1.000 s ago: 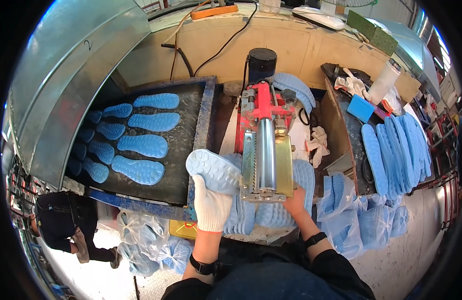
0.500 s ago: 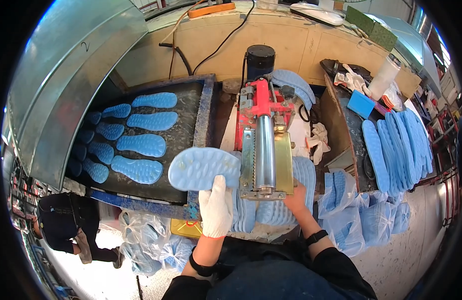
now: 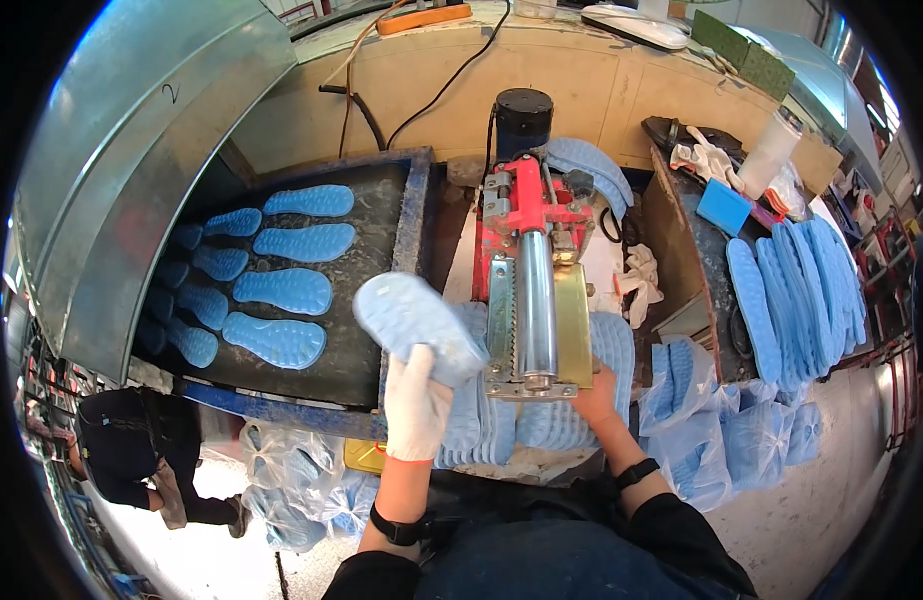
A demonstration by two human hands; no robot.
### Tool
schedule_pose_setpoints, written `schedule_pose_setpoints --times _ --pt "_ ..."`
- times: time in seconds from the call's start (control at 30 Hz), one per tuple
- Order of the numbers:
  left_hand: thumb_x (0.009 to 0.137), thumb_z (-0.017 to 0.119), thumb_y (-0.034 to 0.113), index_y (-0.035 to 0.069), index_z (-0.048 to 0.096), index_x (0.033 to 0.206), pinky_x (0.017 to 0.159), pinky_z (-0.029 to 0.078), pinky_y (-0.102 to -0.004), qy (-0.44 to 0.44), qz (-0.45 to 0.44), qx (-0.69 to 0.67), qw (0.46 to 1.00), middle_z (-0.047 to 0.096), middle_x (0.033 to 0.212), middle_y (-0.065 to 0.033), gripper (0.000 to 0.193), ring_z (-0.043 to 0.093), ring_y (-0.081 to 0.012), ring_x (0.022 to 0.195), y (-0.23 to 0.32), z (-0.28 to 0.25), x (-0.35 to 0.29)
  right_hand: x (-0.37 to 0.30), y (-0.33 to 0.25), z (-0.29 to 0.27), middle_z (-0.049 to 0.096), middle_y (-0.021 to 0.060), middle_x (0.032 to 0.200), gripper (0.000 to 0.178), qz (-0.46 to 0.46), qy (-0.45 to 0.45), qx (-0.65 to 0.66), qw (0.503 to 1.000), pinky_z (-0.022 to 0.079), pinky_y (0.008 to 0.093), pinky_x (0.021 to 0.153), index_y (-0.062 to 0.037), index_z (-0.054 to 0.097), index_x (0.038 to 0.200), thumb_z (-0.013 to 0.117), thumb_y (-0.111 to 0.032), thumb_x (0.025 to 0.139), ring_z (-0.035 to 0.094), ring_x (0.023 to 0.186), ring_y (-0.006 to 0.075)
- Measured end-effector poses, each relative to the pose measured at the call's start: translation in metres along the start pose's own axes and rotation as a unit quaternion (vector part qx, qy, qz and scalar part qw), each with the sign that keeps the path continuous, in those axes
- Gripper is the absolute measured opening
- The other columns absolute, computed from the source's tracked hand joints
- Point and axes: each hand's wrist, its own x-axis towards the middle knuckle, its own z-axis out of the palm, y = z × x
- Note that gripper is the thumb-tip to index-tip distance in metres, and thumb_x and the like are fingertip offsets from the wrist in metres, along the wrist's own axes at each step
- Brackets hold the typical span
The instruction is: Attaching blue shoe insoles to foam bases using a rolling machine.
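Observation:
My left hand (image 3: pixel 419 403), in a white knit glove, grips a blue bumpy shoe sole (image 3: pixel 406 310) by its lower edge. The sole is tilted and a little blurred, left of the roller machine (image 3: pixel 534 310) with its steel roller and red frame. Bare, my right hand (image 3: pixel 595 396) is at the lower right end of the machine, beside its brass-coloured plate (image 3: pixel 571 325). That plate hides its fingers, so what they hold cannot be seen. Rows of blue soles (image 3: pixel 551 425) lie under and in front of the machine.
Left, several blue soles (image 3: pixel 281 290) lie on a black conveyor belt (image 3: pixel 366 330) beneath a metal hood (image 3: pixel 151 150). More soles (image 3: pixel 796 300) stand stacked on the right table. Bagged soles (image 3: pixel 686 430) are below it. A person (image 3: pixel 136 455) bends at lower left.
My left hand has turned the sole from nearly level to a slant, its right end now lower. My right hand stays by the machine.

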Motion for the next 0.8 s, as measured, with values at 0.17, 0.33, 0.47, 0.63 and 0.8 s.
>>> schedule_pose_setpoints --times 0.17,0.33,0.47,0.63,0.8 --pt "0.098 0.055 0.017 0.001 0.04 0.139 0.111 0.034 -0.0492 -0.02 -0.055 -0.212 0.976 0.051 0.135 -0.0131 0.047 0.047 -0.0289 0.128 -0.021 -0.023 -0.027 0.0 0.003 0.003 0.064 0.014 0.082 0.017 -0.022 -0.017 -0.026 0.999 0.05 0.0447 0.063 -0.0069 0.063 0.088 0.068 -0.012 0.072 0.063 0.076 0.0381" --pt "0.099 0.05 0.01 0.003 0.038 0.142 0.109 0.035 -0.0411 -0.046 -0.055 -0.001 0.997 0.047 0.138 -0.0086 0.045 0.047 -0.0227 0.127 -0.019 -0.009 -0.042 -0.001 0.006 0.005 0.064 0.0143 0.082 0.016 -0.019 0.005 -0.018 1.0 0.049 0.0454 0.062 -0.0073 0.063 0.088 0.068 -0.014 0.074 0.062 0.074 0.0383" --pt "0.098 0.052 0.011 0.0 0.038 0.141 0.108 0.036 -0.045 -0.024 -0.003 -0.021 0.999 0.046 0.141 -0.0107 0.046 0.046 -0.0274 0.129 -0.017 -0.001 -0.032 0.0 0.006 0.005 0.064 0.0143 0.083 0.016 -0.024 0.011 -0.013 1.0 0.049 0.0448 0.061 -0.007 0.064 0.088 0.068 -0.015 0.075 0.063 0.074 0.038" --pt "0.1 0.045 0.011 -0.001 0.035 0.143 0.109 0.034 -0.0389 -0.017 0.051 0.102 0.993 0.045 0.141 -0.0101 0.046 0.045 -0.022 0.129 -0.014 0.01 -0.022 0.002 -0.001 0.002 0.064 0.0134 0.082 0.016 -0.033 0.012 -0.013 0.999 0.049 0.0444 0.061 -0.0068 0.064 0.088 0.068 -0.015 0.075 0.063 0.074 0.0372" --pt "0.099 0.043 0.008 -0.003 0.038 0.14 0.108 0.034 -0.036 -0.003 0.047 0.196 0.98 0.047 0.138 -0.0097 0.043 0.047 -0.0194 0.126 -0.012 0.011 -0.019 0.002 -0.002 -0.001 0.063 0.0118 0.081 0.015 -0.027 -0.001 -0.025 0.999 0.05 0.0437 0.061 -0.0077 0.063 0.085 0.069 -0.016 0.074 0.063 0.074 0.0363"
